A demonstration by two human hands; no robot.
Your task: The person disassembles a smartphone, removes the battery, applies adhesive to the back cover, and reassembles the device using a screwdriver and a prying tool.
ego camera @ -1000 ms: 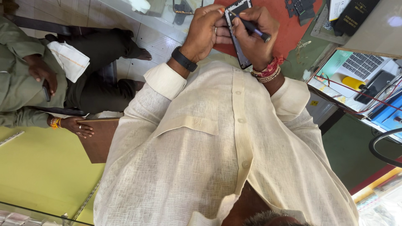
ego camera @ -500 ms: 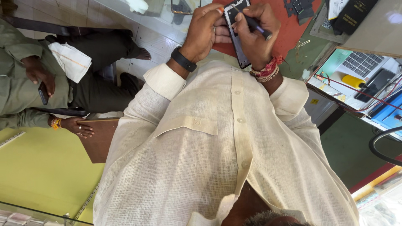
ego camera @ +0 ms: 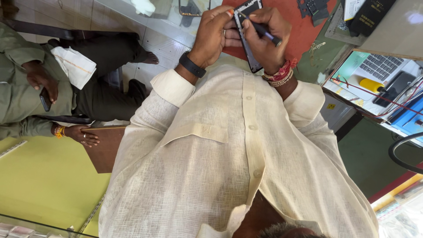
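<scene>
Hardly anything has shifted in the last second: both hands keep the same grip, and the dark piece between them sits where it did.

Far left, a seated person in green (ego camera: 17, 88) holds a small dark phone (ego camera: 45, 99) in one hand, with a white folded cloth (ego camera: 75, 66) across the lap. The other hand (ego camera: 83, 135) rests on the edge of a brown board (ego camera: 103, 152), beside a yellow-green surface (ego camera: 44, 176).

Moving in, the left hand (ego camera: 213, 37), a black band (ego camera: 191, 65) on its wrist, is curled round the near-left edge of a phone frame (ego camera: 252, 61), fingers clenched on it and thumb pressed against its side. The frame is a dark, narrow rectangle held up over a red mat (ego camera: 304, 31). Its long axis runs away from the person, one short end pointing toward the chest and the far end pointing out past the fingertips to the top of the view, tipped slightly left.

The right hand (ego camera: 266, 42), with red and beaded threads at its wrist, pinches a dark pen-like tool (ego camera: 263, 31), whose tip points up and left onto the frame's face. Far right, an open laptop (ego camera: 381, 66) sits with a yellow-capped item (ego camera: 372, 84) just in front.
</scene>
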